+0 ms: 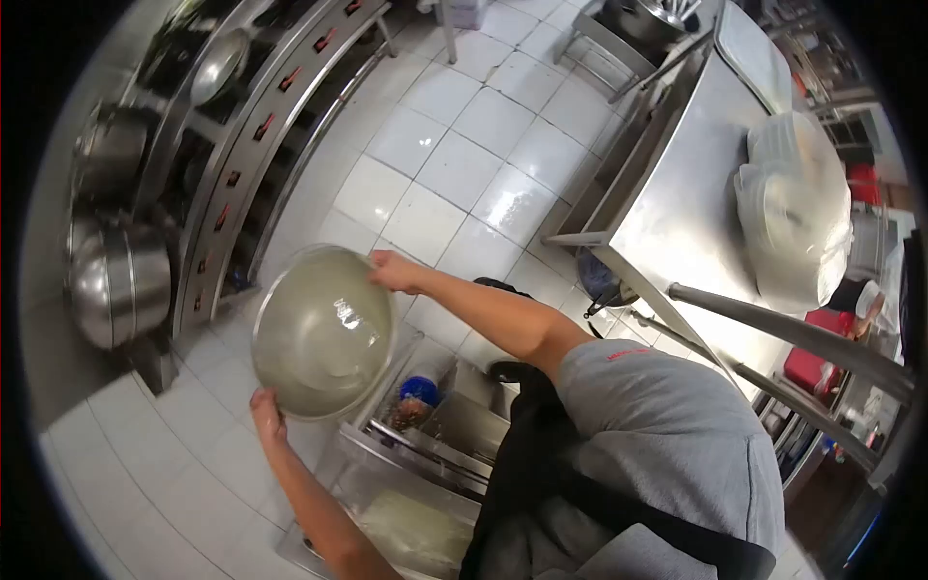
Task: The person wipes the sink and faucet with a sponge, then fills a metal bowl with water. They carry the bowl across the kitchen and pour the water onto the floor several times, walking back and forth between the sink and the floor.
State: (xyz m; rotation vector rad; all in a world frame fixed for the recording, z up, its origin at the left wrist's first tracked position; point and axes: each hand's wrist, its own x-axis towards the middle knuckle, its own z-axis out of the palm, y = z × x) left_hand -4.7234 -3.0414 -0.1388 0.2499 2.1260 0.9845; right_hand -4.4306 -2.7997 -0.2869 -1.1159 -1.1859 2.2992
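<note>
A large round metal bowl is held between my two hands, tilted so that its wide inside faces me. My right hand grips the rim on its upper right side. On the opposite edge, at lower left, my left hand is closed on the rim. Glare shows on the bowl's inner wall, and a pale patch shows low inside it. Just beyond the bowl's right edge stands a counter with metal containers and a blue round item. Below it lies a clear-walled bin with pale contents.
A stove with red knobs runs along the left, with a big steel pot beside it. On the right stands a steel table bearing stacked translucent containers. White floor tiles stretch between. Another person's arm shows at far right.
</note>
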